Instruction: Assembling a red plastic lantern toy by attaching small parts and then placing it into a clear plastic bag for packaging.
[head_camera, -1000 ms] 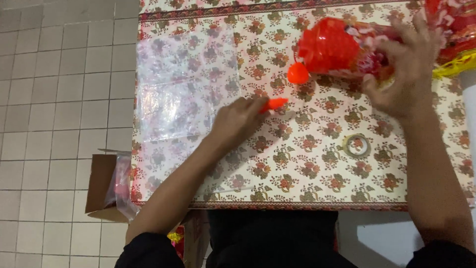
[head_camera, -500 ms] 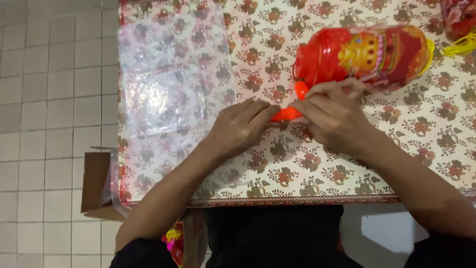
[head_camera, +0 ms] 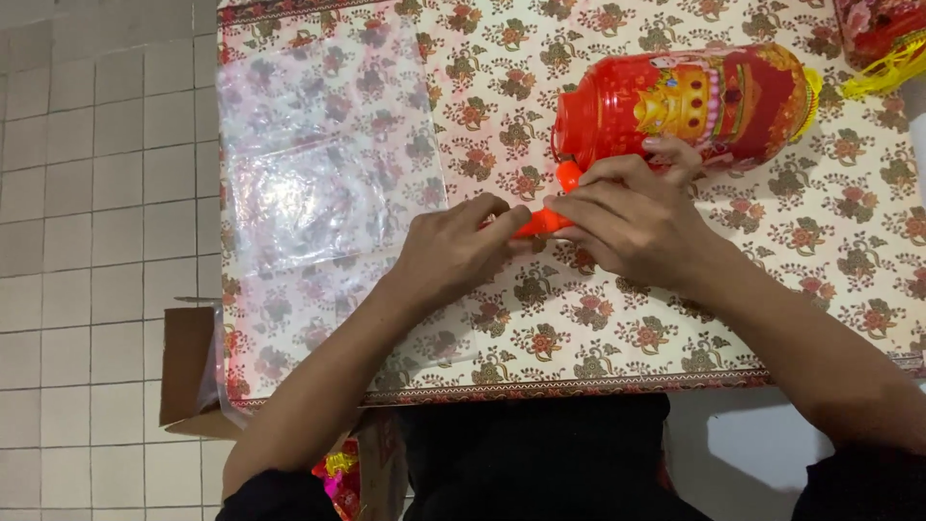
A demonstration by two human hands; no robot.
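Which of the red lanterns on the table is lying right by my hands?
The big red lantern beside your right hand; the other is in the far corner, mostly cut off.

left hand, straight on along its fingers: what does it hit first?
The left hand points right, fingertips already on the small orange piece. Right behind that are the right hand fingers. The red lantern lies further up, likely off that line.

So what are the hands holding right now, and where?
Both the left hand and right hand pinch a small orange piece at its ends, beside the red lantern.
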